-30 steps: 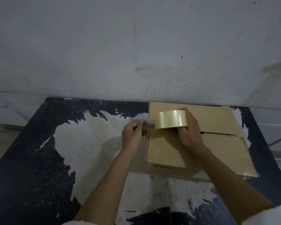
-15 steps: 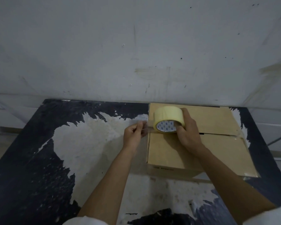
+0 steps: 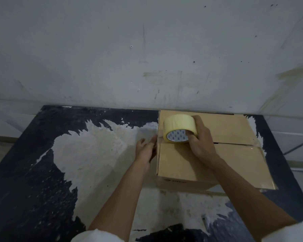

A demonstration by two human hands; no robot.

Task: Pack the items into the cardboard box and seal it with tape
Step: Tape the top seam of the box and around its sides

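A closed cardboard box [image 3: 234, 159] lies on the right part of the table, its two top flaps meeting at a seam that runs left to right. My right hand [image 3: 200, 142] grips a roll of pale yellow tape [image 3: 177, 127] and holds it on the box top at the left end of the seam. My left hand [image 3: 145, 151] lies flat with straight fingers against the box's left side, just below the roll. The tape's free end is hard to make out there.
The table [image 3: 42, 172] is black with a large worn white patch. A grey wall [image 3: 147, 49] rises right behind it. The box sits against the wall near the table's right edge.
The roll has turned so its printed core faces me and has come down onto the box's left edge. My left hand has stopped pinching the tape end and moved flat against the box side.
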